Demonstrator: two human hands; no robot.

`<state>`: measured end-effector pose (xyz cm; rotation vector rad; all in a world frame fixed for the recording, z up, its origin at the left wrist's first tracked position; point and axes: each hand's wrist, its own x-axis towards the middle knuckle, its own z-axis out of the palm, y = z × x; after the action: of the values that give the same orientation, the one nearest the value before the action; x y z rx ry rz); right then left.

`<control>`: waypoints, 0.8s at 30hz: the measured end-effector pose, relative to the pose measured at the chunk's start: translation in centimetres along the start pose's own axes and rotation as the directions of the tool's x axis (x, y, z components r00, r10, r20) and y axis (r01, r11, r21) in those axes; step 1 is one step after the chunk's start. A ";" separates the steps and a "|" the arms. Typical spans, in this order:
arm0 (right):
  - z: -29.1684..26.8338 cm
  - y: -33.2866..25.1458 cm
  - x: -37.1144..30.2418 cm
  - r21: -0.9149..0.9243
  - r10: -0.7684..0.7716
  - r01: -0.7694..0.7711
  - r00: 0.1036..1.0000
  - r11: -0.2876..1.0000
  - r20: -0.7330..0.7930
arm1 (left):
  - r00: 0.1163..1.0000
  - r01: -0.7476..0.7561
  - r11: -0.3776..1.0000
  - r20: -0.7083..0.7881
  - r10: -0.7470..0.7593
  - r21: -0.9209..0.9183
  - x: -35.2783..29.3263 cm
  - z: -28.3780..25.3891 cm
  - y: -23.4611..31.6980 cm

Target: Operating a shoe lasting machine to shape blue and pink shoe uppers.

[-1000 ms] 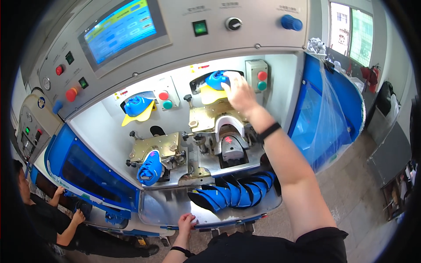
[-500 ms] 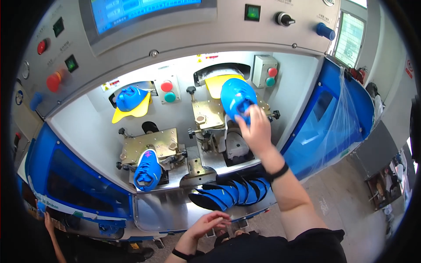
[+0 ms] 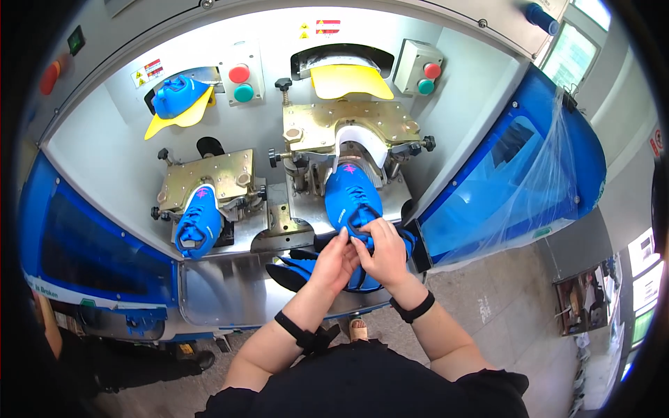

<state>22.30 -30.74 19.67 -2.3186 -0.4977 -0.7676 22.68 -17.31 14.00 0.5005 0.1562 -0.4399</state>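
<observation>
Just in front of the right-hand clamp station, a blue shoe upper with laces and a pink mark lies with its toe pointing into the machine. My right hand is closed on the collar at its heel end. My left hand pinches at the same end, fingertips close to the right ones; its grip is partly hidden. Beneath both hands, a row of stacked blue upper pieces lies on the metal ledge, mostly covered. Another blue upper sits toe-in at the left clamp station.
A blue upper rests over the left yellow flap; the right yellow flap is bare. Red and green button boxes are on the back wall. Blue side doors flank the opening. Another person's arm shows at far left.
My right hand has brought the blue upper down from the right yellow flap to the clamp station below. My left hand has come up to join it. The view has shifted downward.
</observation>
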 end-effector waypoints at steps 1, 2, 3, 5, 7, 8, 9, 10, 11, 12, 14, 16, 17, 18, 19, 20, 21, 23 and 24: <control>-0.3 0.0 0.3 0.028 -0.028 0.027 0.999 0.999 0.046 | 0.999 -0.003 0.999 -0.040 0.001 -0.042 0.3 0.2 0.0; -0.7 0.0 0.5 0.060 -0.034 0.029 0.995 0.998 0.090 | 0.994 0.030 0.998 -0.100 -0.035 -0.049 0.5 0.2 0.1; -1.0 -0.1 0.7 0.066 -0.059 0.053 0.994 0.996 0.097 | 0.998 0.004 0.999 -0.063 -0.008 -0.051 0.6 0.3 -0.1; -1.4 0.0 1.2 0.058 -0.037 0.038 0.999 0.998 -0.027 | 0.994 -0.011 0.998 -0.107 0.004 -0.064 0.6 0.5 -0.7; -1.2 0.8 2.4 0.058 -0.049 0.050 0.999 0.997 -0.006 | 0.990 -0.038 0.997 -0.138 0.029 -0.063 0.8 0.8 -1.5; -0.9 1.3 3.1 -0.006 -0.114 0.114 0.993 0.993 0.033 | 0.990 -0.053 0.996 -0.137 0.041 -0.078 1.0 1.0 -1.7; -0.7 1.9 3.7 -0.069 -0.176 0.181 0.981 0.981 0.076 | 0.983 -0.039 0.995 -0.181 0.022 -0.094 1.2 1.2 -1.9; -0.2 2.4 4.1 -0.069 -0.171 0.183 0.973 0.981 0.156 | 0.982 -0.050 0.995 -0.184 0.032 -0.091 1.6 1.4 -2.0; 0.2 2.8 4.4 -0.051 -0.173 0.184 0.970 0.982 0.169 | 0.985 -0.081 0.992 -0.157 0.066 -0.092 1.8 1.5 -1.9; 0.6 3.1 4.5 -0.023 -0.150 0.158 0.969 0.987 0.197 | 0.983 -0.092 0.995 -0.166 0.083 -0.043 1.9 1.6 -1.7; 1.1 3.7 4.5 0.012 -0.093 0.093 0.966 0.996 0.242 | 0.971 -0.116 0.993 -0.207 0.118 0.019 2.0 1.9 -1.6; 1.4 3.9 4.3 0.038 -0.141 0.136 0.970 0.990 0.197 | 0.965 -0.115 0.993 -0.235 0.113 0.008 2.0 2.1 -1.6; 1.5 4.0 4.3 0.020 -0.131 0.129 0.972 0.991 0.196 | 0.962 -0.097 0.995 -0.259 0.092 -0.008 2.0 2.1 -1.6; 1.5 4.1 4.2 0.038 -0.141 0.136 0.972 0.990 0.190 | 0.961 -0.112 0.994 -0.255 0.110 0.005 2.0 2.2 -1.6; 1.5 4.1 4.3 0.048 -0.144 0.137 0.972 0.989 0.184 | 0.959 -0.122 0.992 -0.256 0.121 0.009 2.0 2.3 -1.6; 1.5 4.2 4.3 0.046 -0.141 0.135 0.975 0.990 0.172 | 0.959 -0.120 0.993 -0.257 0.118 0.008 2.1 2.3 -1.6; 1.5 4.2 4.4 0.059 -0.146 0.137 0.973 0.989 0.178 | 0.957 -0.132 0.991 -0.258 0.131 0.014 2.1 2.3 -1.6; 1.5 4.3 4.6 0.056 -0.143 0.136 0.975 0.989 0.171 | 0.951 -0.114 0.993 -0.285 0.120 0.037 2.2 2.3 -1.5; 1.5 4.3 4.6 0.067 -0.144 0.134 0.974 0.989 0.174 | 0.949 -0.117 0.992 -0.291 0.125 0.044 2.3 2.2 -1.5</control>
<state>28.59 -32.12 19.71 -2.3308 -0.7590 -0.6046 24.15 -20.38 14.74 0.5963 0.4043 -0.2454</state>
